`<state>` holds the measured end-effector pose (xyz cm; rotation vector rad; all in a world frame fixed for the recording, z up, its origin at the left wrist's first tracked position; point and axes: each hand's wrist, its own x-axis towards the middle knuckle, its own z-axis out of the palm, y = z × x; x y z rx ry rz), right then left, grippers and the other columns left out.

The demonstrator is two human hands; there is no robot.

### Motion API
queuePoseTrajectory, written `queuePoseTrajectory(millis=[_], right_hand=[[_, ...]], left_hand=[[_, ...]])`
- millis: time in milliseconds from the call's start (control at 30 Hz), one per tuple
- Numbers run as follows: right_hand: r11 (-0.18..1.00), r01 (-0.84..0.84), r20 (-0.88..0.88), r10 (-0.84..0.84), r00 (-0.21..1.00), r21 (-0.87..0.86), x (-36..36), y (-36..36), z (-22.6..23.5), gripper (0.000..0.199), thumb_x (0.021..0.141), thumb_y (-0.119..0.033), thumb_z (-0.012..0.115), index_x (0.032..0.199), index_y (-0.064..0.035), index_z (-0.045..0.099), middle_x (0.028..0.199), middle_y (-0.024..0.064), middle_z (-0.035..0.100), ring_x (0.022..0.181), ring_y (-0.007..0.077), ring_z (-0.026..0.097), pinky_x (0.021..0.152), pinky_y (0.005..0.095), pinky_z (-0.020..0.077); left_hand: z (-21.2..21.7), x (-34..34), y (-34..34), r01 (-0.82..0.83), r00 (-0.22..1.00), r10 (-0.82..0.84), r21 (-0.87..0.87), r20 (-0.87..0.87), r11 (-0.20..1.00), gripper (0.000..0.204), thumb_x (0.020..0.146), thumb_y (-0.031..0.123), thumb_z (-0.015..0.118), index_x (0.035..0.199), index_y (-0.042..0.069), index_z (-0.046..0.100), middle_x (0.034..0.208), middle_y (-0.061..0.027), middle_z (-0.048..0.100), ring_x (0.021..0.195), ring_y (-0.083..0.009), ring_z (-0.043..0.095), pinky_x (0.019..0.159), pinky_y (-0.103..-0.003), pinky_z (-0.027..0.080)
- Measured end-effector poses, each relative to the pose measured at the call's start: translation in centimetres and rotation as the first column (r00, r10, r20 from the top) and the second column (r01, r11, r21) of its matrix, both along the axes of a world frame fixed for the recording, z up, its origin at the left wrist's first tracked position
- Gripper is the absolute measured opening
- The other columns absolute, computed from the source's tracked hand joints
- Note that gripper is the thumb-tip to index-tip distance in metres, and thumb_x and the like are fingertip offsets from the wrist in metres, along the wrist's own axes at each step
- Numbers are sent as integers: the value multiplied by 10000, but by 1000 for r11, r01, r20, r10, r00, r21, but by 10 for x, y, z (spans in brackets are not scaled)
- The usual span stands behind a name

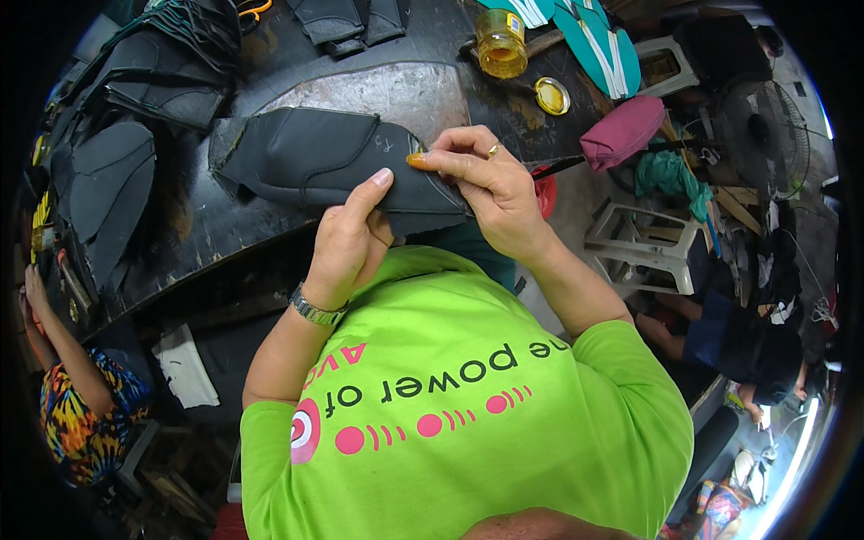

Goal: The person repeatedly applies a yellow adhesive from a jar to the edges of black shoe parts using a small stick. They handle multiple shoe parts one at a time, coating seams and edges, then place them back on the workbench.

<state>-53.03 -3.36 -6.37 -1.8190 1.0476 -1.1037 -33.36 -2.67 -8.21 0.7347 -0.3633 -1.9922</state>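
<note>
A black shoe upper (315, 162) with stitched seams and a small pale mark lies across the near edge of the table, over a worn grey patch. My left hand (353, 238), with a watch at the wrist, grips its near edge, thumb on top and the other fingers hidden beneath. My right hand (486, 180), wearing a ring, pinches the upper's right end. One of its fingertips carries a glossy orange-yellow coating or cover (419, 161); I cannot tell which. Beyond that hand stands an open jar of amber liquid (501, 54), with its lid (552, 96) lying beside it.
Black uppers (166, 76) are heaped at the left, with more black pieces (346, 22) at the far edge. Teal soles with white straps (598, 49) lie far right, near a pink pouch (623, 131). A fan (761, 135) and white stool (643, 243) stand right. Co-workers sit on both sides.
</note>
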Motion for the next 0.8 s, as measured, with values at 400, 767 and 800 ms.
queuePoseTrajectory(millis=[400,767,800], right_hand=[[989,-150,229,149,962,-15,-14,2,-10,380,804,194,609,1008,-69,793,1155,75,577,1026,199,613,915,298,503],[965,-251,297,262,918,-77,-26,6,-18,323,855,144,641,999,-92,809,1210,104,569,1093,224,619,961,322,513],[964,-254,284,267,921,-84,-28,6,-18,315,860,138,643,995,-93,809,1213,107,570,1095,228,620,960,323,514]], left_hand=[[-1,6,0,77,987,-75,8,-145,997,319,1049,173,505,1223,-78,600,1156,-167,698,1044,-237,700,945,-375,573],[-4,7,-2,107,980,-109,-23,-167,994,356,1058,187,474,1279,-78,562,1186,-173,689,1069,-253,697,972,-395,562],[-5,7,-2,105,981,-104,1,-165,994,357,1059,188,474,1281,-78,560,1191,-174,687,1073,-255,696,978,-397,560]])
